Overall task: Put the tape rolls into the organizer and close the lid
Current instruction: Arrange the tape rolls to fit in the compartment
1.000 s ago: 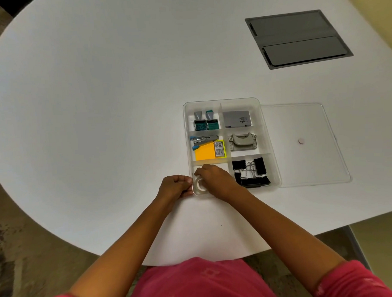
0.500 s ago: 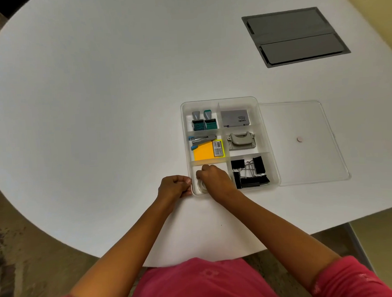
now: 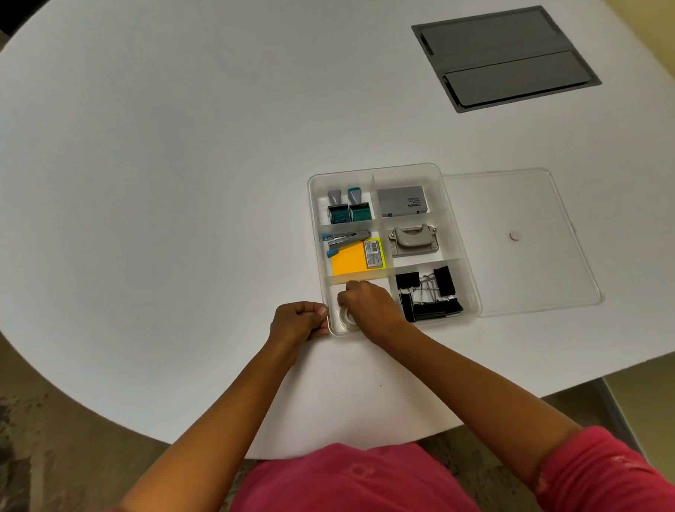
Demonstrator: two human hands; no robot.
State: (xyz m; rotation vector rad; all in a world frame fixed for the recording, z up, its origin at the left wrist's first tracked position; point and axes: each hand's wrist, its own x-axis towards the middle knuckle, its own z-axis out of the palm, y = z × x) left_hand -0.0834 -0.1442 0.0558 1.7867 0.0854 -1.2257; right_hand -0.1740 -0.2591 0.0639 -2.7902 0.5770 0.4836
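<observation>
Tape roll (image 3: 347,316): lies flat in organizer's (image 3: 378,169) near-left compartment, hole up, directly under R hand.
R hand (image 3: 369,304): grip curled over the roll from above, fingers (image 3: 351,290) bent down; looks in contact, but can't tell if pinched or just pressing.
L hand (image 3: 299,322): fisted, against organizer's near-left outer wall; holds nothing visible.
Key relation: lid (image 3: 521,240) lies open, flat on worktop (image 3: 170,185) to the right, joined along organizer's right edge; long axis runs away from person. R hand nearer to it.
Room: worktop clear right of and beyond lid; binder clips (image 3: 426,294) sit in the compartment next to the roll.
Judgement: placing nearly done; lid swing left comes next.
</observation>
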